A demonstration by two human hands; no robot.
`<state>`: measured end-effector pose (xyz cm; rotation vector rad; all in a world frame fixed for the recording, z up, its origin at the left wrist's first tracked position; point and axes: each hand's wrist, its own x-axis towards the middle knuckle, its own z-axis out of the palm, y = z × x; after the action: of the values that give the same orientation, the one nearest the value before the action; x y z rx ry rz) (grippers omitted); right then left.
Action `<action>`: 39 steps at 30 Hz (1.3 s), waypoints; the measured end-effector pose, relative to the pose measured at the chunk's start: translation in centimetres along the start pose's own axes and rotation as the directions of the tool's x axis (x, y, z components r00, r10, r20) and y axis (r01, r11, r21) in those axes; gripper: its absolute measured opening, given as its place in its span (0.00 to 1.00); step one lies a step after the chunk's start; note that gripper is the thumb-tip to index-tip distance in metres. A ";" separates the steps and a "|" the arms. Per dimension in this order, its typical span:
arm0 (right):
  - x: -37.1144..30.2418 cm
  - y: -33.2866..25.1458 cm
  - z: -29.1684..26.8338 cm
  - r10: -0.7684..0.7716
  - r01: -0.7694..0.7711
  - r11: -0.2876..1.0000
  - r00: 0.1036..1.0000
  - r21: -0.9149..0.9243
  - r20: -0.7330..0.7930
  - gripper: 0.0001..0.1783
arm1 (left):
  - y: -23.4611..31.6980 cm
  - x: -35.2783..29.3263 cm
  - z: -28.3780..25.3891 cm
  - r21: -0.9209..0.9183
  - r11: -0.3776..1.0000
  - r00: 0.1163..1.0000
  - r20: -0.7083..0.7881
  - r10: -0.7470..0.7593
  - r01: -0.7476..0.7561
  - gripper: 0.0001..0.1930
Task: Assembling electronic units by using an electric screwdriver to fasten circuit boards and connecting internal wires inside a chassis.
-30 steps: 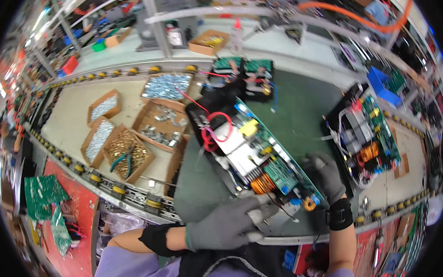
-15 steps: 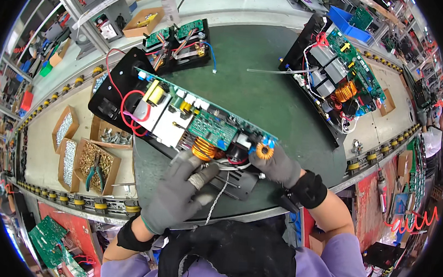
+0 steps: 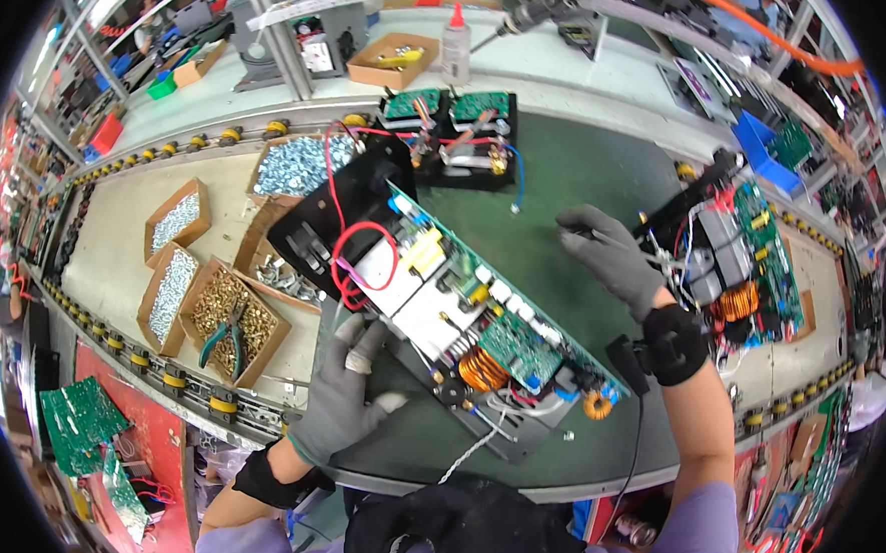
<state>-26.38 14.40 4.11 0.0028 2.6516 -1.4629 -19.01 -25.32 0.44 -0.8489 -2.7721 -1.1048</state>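
Note:
An open electronic unit lies at a slant before me, its green circuit board on a black metal chassis. My left hand, in a grey glove, rests at the chassis's near-left edge with fingers spread and nothing in them. A red wire loop stands just above its fingertips. Copper coils and a small ring coil sit at the board's right end. My right hand, also gloved, is over the green mat with fingers stretched out, between this unit and a second open unit.
Cardboard boxes of brass-coloured fasteners and silver screws stand at left; green-handled pliers lie on the brass ones. Behind are a black tray of small boards and a red-tipped bottle. A black cord hangs near my right forearm.
My right hand has left the ring coil and moved up and away over the mat. My left hand has slid left from the large coil along the chassis. The whole view has shifted.

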 end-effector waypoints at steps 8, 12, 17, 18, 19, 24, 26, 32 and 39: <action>14.2 -0.2 3.9 0.193 -0.208 0.977 0.955 -0.041 -0.226 0.35 | -1.7 0.3 -0.2 0.218 0.971 0.987 0.145 0.070 -0.101 0.43; 14.1 0.4 4.1 0.236 -0.204 0.962 0.955 0.182 -0.179 0.25 | -1.5 0.1 -0.1 0.266 0.958 0.990 0.119 0.079 -0.109 0.43; 6.1 -1.0 0.6 -0.102 0.060 0.993 0.883 -0.105 -0.458 0.19 | -1.7 -0.4 0.3 0.294 0.950 0.993 0.084 0.081 -0.103 0.43; 4.1 -1.4 -0.3 -0.201 0.069 0.963 0.828 -0.260 -0.523 0.18 | -1.7 -0.4 0.3 0.285 0.953 0.993 0.074 0.087 -0.105 0.43; 1.7 -1.7 -1.3 -0.215 0.159 0.976 0.814 -0.149 -0.539 0.17 | -1.6 -0.4 0.3 0.276 0.955 0.993 0.065 0.097 -0.111 0.43; -11.0 -1.0 -6.4 -0.115 0.433 0.785 0.804 0.442 -0.584 0.17 | 0.7 0.4 -1.1 0.187 0.980 0.997 0.053 0.062 -0.070 0.35; -17.0 0.6 -7.9 -0.143 0.298 0.485 0.955 0.822 -0.261 0.28 | 2.6 0.5 -2.3 0.053 0.998 0.997 0.080 0.013 -0.017 0.27; -27.1 5.5 -2.0 -0.096 -0.047 0.700 0.983 0.712 0.158 0.27 | 10.7 -2.1 -2.6 -0.579 0.801 0.976 0.215 -0.026 0.149 0.20; -25.0 2.2 2.3 -0.066 -0.004 0.979 0.938 0.202 0.339 0.29 | 9.5 -1.7 4.6 -0.920 0.120 0.755 0.376 0.537 0.372 0.30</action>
<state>-1.15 15.02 3.52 -0.2559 2.2301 -1.5681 -12.01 -17.43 2.56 -1.7073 -1.5946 -3.3480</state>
